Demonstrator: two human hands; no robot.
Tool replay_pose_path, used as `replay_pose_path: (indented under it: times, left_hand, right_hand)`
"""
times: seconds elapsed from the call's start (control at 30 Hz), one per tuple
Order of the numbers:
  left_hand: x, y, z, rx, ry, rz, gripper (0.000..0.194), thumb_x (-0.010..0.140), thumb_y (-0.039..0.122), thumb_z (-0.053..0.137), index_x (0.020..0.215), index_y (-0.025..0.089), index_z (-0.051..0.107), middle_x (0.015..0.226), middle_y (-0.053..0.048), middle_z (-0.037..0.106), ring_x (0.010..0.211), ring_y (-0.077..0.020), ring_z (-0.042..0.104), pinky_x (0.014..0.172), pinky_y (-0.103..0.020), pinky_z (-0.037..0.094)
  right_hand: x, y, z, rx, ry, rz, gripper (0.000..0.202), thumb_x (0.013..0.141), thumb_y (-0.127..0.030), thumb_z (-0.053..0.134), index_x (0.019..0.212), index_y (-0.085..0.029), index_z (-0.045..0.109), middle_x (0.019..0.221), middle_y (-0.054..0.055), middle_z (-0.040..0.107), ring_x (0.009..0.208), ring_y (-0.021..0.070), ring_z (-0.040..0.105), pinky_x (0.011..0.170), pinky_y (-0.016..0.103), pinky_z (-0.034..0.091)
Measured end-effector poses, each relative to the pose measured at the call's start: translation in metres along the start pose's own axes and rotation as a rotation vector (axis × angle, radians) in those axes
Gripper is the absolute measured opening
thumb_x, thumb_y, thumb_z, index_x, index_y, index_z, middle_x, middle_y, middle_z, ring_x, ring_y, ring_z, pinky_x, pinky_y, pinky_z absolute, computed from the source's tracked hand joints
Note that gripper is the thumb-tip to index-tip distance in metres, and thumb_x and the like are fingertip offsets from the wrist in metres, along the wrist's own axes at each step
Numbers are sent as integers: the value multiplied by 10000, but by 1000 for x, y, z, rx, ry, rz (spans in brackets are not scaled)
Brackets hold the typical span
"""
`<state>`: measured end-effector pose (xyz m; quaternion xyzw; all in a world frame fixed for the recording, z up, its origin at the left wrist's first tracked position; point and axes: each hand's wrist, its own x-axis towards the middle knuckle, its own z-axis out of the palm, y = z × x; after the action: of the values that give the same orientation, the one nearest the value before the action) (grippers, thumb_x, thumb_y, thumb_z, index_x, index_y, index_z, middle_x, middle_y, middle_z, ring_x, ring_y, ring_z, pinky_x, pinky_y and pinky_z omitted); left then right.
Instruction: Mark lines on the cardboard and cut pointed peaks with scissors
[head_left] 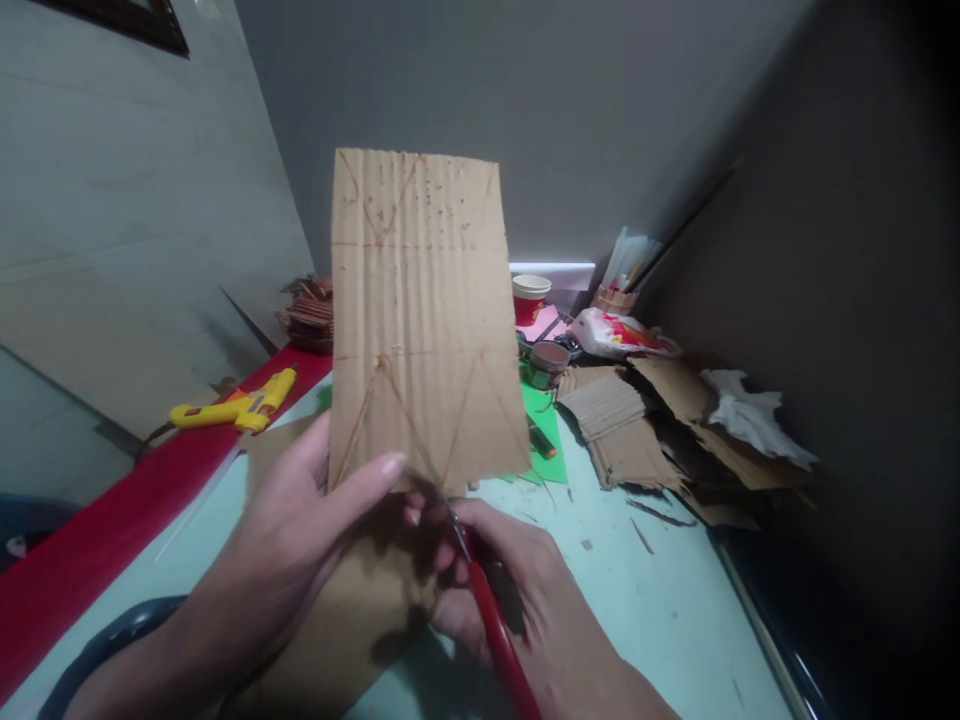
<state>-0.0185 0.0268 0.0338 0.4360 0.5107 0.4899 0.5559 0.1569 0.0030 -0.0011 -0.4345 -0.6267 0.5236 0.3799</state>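
Observation:
My left hand (300, 530) grips the lower left edge of an upright piece of cardboard (424, 300), thumb across its front. Brown zigzag lines are drawn along its top and bottom, with fainter straight lines crossing it. In my right hand (517, 570) are red-handled scissors (491, 620), held at the cardboard's bottom edge near the drawn triangles. The blades are partly hidden by the board and my fingers. Below my hands, a larger brown cardboard sheet (352, 630) lies on the table in shadow.
A yellow glue gun (240, 405) lies at the left on a red strip. Behind the cardboard are a paper cup (530, 298), a small round tub (549, 362) and green paper (551, 440). Cardboard scraps (619, 425) and crumpled white paper (757, 410) pile up at the right.

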Motion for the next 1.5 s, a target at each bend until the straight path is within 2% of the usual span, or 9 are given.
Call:
replay_pose_path:
  times: [0.23,0.47,0.7,0.87,0.97,1.1,1.23,1.37,1.5]
  left_hand:
    - [-2,2,0,62,7,10,456,719,520,803,1070,270,654,828,-30,742,697,-249,723,582,-273,606]
    - [1,0,-3,157,-24,62,299,794,520,743,913,257,664,724,-14,728,659,-221,711,553,-248,567]
    - [5,-3,-10,86,-73,20,404,851,481,717,1208,313,630,1055,-22,754,901,-255,725,749,-324,616]
    - [9,-6,-12,59,-103,41,285,849,451,733,1073,280,688,802,15,733,714,-176,675,629,-219,560]
    - [9,-4,-10,-24,-104,0,323,825,413,767,1109,279,688,772,20,723,709,-175,674,629,-216,563]
    - [8,-2,-7,-144,-94,-41,396,837,391,751,1190,232,666,1027,-42,761,913,-254,714,726,-291,604]
    - [9,-3,-9,-129,-112,29,392,888,354,687,1259,235,648,1202,-54,745,1092,-312,694,797,-342,607]
    - [9,-8,-13,-29,-109,56,396,889,383,687,1271,289,650,1239,-13,742,1136,-313,689,857,-349,598]
    - [6,-9,-11,84,-79,68,424,831,483,743,1197,276,688,1141,-18,775,1043,-303,723,767,-317,608]
  right_hand:
    - [2,0,2,-6,10,-9,296,807,-463,745,879,-198,634,816,12,587,708,168,524,621,286,410]
    - [7,8,5,-82,66,-146,187,796,-311,709,754,-199,565,665,-44,502,587,119,438,563,250,353]
    - [12,16,9,-155,114,-240,54,842,-228,619,800,-193,622,631,-56,492,550,103,435,553,227,359]
    - [17,23,12,-195,124,-277,130,889,-238,551,786,-186,609,607,-45,494,514,105,443,527,234,375]
    - [19,25,12,-207,122,-283,192,919,-276,515,780,-175,599,604,-23,514,494,110,443,511,249,378]
    - [18,25,11,-217,114,-281,228,905,-307,516,702,-205,519,595,-14,504,512,124,440,515,270,369]
    - [15,25,12,-212,117,-234,224,895,-303,532,692,-220,486,589,-23,505,512,122,431,523,271,365]
    - [12,22,11,-195,102,-112,193,867,-331,599,727,-214,537,566,-36,522,516,124,454,516,254,377]
    - [9,16,6,-171,85,0,183,807,-351,694,769,-205,591,615,-36,542,559,130,463,522,248,375]
